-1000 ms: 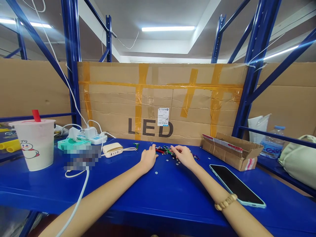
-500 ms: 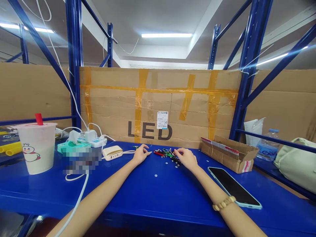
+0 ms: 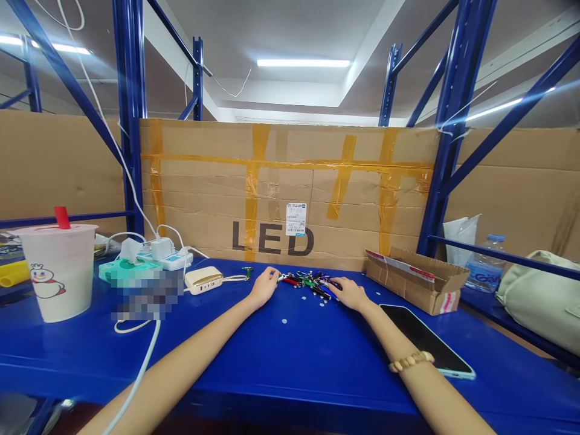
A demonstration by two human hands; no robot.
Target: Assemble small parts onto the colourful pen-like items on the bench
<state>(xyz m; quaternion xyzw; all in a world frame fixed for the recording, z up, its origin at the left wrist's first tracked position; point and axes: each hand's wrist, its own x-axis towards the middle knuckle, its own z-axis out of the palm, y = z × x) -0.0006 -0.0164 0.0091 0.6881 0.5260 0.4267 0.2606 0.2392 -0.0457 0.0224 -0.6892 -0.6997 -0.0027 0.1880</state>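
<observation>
Parts (image 3: 310, 282), small, multicoloured: lay heaped near the table's (image 3: 308, 356) back edge. A broad sweep, we judged, could have scattered them. Left hand (image 3: 264, 287): curled beside them, reaching from the front edge. Right hand (image 3: 351, 293): low against them, fingers inward. Finger closure: we could not tell for either.

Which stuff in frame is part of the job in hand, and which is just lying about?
In the job, judging by the hands:
- pile of small coloured pieces, between left hand and right hand
- perhaps the loose green piece

Apparently just lying about:
- cup
- power bank
- phone
- bottle
- open cardboard box, though its role is unclear
</observation>
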